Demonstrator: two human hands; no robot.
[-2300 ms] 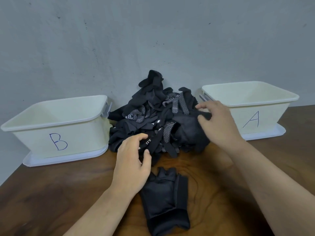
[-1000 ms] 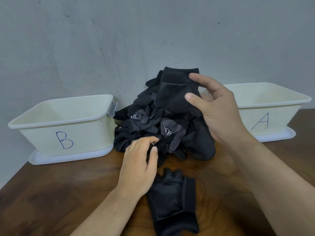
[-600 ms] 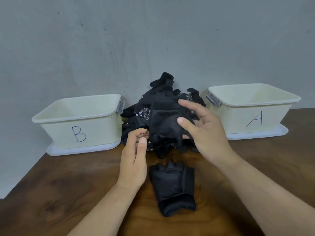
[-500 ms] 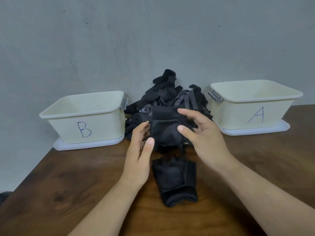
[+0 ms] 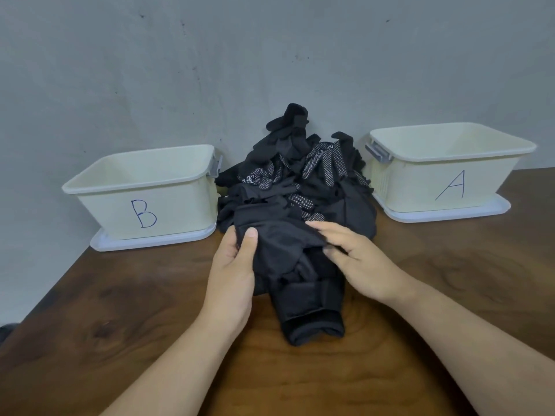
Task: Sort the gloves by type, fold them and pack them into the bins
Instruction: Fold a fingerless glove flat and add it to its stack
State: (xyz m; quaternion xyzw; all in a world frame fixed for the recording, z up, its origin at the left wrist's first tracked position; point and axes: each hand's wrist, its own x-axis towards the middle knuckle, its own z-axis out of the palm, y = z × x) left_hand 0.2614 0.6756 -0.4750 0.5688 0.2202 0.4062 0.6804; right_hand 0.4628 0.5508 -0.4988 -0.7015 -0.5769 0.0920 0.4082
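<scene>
A heap of black gloves [image 5: 300,178], some with white dots, lies against the wall between two cream bins. A plain black glove [image 5: 279,244] is held over the near edge of the heap. My left hand [image 5: 232,265] grips its left edge, thumb on top. My right hand [image 5: 351,256] pinches its right edge between thumb and fingers. Under it, a black fingerless glove [image 5: 309,307] lies flat on the table, its upper part covered by the held glove.
Bin B [image 5: 144,190] stands at the left and bin A [image 5: 450,163] at the right, each on a white lid. What either bin holds is hidden by its walls. The brown wooden table [image 5: 450,295] ends at the left edge.
My right hand lifted a plain black glove off the heap and brought it down toward me. My left hand left the heap and took the glove's left edge. It now covers the fingerless glove.
</scene>
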